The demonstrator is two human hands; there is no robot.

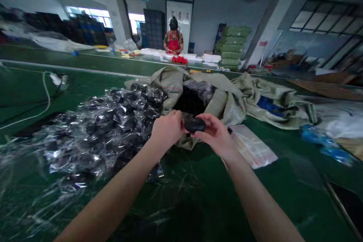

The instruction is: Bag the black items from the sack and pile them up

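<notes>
Between my two hands is a small black oval object (195, 125), smooth on top; its exact kind does not show. My right hand (214, 133) pinches it from the right, thumb below and fingers above. My left hand (170, 128) is closed at its left side, its fingertips mostly hidden behind the knuckles. Just beyond the hands lies a woven sack (227, 83), its mouth gaping toward me with a dark inside. Left of my left hand spreads a heap of black items in clear plastic wrappers (121, 121).
A stack of clear plastic bags (252, 145) lies right of my right hand. Another crumpled sack (278, 102) and blue plastic (326, 143) are farther right. A dark flat object (347, 204) sits at the lower right. Across the green table (93, 72), a person in a red apron (174, 41) works.
</notes>
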